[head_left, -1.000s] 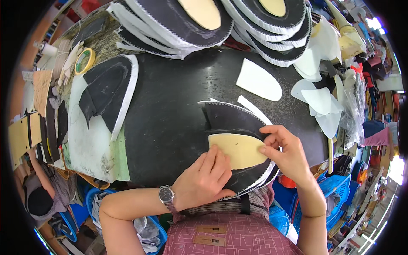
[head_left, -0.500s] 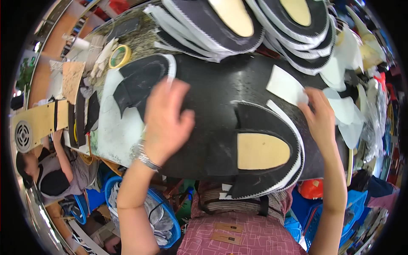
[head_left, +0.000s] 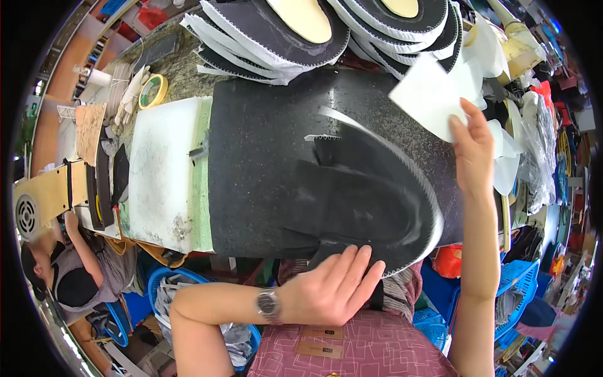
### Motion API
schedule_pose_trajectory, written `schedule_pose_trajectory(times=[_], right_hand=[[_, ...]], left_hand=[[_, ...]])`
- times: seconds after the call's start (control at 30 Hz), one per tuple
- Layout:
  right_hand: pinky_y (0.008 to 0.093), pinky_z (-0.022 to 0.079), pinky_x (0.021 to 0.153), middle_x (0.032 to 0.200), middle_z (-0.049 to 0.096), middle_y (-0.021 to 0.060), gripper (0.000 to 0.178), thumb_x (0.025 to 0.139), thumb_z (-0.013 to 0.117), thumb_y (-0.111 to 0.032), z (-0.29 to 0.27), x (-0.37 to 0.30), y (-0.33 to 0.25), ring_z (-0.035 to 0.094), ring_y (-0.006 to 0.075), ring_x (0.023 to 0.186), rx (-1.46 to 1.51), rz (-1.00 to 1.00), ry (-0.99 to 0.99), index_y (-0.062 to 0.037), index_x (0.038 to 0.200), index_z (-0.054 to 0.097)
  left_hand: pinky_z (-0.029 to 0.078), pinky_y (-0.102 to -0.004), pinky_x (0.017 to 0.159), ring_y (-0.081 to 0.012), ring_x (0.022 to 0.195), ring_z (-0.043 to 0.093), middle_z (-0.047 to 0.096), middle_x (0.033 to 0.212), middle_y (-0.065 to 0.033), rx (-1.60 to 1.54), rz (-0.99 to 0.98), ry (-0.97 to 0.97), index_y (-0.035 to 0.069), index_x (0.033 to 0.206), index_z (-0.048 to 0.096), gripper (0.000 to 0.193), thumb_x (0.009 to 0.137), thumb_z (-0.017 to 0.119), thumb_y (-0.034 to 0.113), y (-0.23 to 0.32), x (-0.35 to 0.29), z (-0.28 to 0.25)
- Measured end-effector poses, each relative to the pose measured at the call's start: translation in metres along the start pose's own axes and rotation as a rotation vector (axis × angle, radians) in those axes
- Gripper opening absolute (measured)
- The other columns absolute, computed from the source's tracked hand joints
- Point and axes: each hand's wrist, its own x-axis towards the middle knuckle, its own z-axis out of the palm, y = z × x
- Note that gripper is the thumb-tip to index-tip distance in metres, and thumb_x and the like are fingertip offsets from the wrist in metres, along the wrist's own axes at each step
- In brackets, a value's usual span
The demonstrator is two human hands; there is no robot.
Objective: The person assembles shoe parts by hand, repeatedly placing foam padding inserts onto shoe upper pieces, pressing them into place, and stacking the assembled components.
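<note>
Near the front edge of the dark work surface, my left hand (head_left: 339, 283) is closed on the near edge of a black shoe upper (head_left: 370, 207). Its fingers lie along the top, and the thumb is out of sight. This upper has a white stitched rim and covers the other upper with the beige sole-shaped insert. A thin strip of white rim (head_left: 342, 117) from the piece below sticks out at the far side. My right hand (head_left: 471, 138) pinches a white four-sided sheet (head_left: 429, 97) between thumb and fingers, raised above the surface's right side.
Stacks of black uppers with white rims (head_left: 282, 47) stand at the back. A white board (head_left: 163, 169) and a roll of yellow tape (head_left: 154, 91) lie left. More white pieces (head_left: 502, 157) are at the right. Blue baskets (head_left: 154, 283) stand below; another person (head_left: 81, 270) sits far left.
My left hand has moved from the white board to the front edge, and the black upper from there now covers the beige insert. My right hand has lifted the white sheet.
</note>
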Motion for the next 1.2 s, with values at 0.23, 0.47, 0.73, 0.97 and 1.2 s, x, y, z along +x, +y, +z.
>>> schedule_pose_trajectory(times=[0.23, 0.47, 0.73, 0.97, 1.2], right_hand=[[0.0265, 0.05, 0.079, 0.096, 0.063, 0.0076, 0.029, 0.086, 0.063, -0.009, -0.007, -0.096, -0.027, 0.062, 0.0121, 0.086, 0.425, 0.503, -0.204, 0.0, 0.109, 0.047], [0.024, 0.05, 0.075, 0.097, 0.064, 0.0081, 0.026, 0.089, 0.06, -0.009, -0.003, -0.106, -0.007, 0.063, 0.0105, 0.086, 0.414, 0.57, -0.124, -0.0011, 0.11, 0.047], [0.0245, 0.051, 0.073, 0.097, 0.065, 0.0079, 0.028, 0.089, 0.06, -0.009, -0.003, -0.108, -0.002, 0.063, 0.0112, 0.085, 0.416, 0.533, -0.151, -0.0009, 0.111, 0.047], [0.0209, 0.048, 0.067, 0.084, 0.065, 0.0052, 0.015, 0.087, 0.063, -0.007, -0.002, -0.112, -0.005, 0.06, 0.0072, 0.074, 0.112, 0.446, -0.186, 0.0025, 0.098, 0.059], [0.0186, 0.046, 0.06, 0.078, 0.065, 0.0042, 0.012, 0.083, 0.066, -0.003, 0.024, -0.106, -0.018, 0.058, 0.0053, 0.067, -0.185, 0.485, -0.237, 0.0032, 0.092, 0.062]], left_hand=[[0.053, -0.0271, 0.062, -0.0236, 0.083, 0.063, 0.061, 0.097, -0.0133, -0.322, -0.284, -0.007, -0.001, 0.097, 0.063, 0.032, 0.071, 0.072, 0.014, 0.003, -0.007, 0.027], [0.049, -0.0277, 0.051, -0.0186, 0.066, 0.059, 0.056, 0.082, -0.0052, -0.307, -0.518, 0.052, 0.003, 0.085, 0.062, 0.021, 0.066, 0.072, 0.006, -0.007, 0.012, 0.053], [0.042, -0.031, 0.051, -0.0195, 0.065, 0.048, 0.043, 0.066, -0.0027, -0.83, -0.067, -0.163, 0.009, 0.066, 0.05, 0.033, 0.077, 0.067, 0.035, 0.008, 0.0, 0.029], [0.051, -0.0384, 0.076, -0.0324, 0.092, 0.057, 0.056, 0.09, -0.013, -0.147, -0.182, 0.051, 0.002, 0.081, 0.058, 0.046, 0.08, 0.063, 0.047, -0.029, -0.017, 0.01], [0.052, -0.0424, 0.082, -0.0374, 0.095, 0.056, 0.053, 0.095, -0.0181, -0.329, -0.311, 0.087, -0.001, 0.085, 0.055, 0.052, 0.077, 0.064, 0.049, -0.037, -0.035, 0.021]])
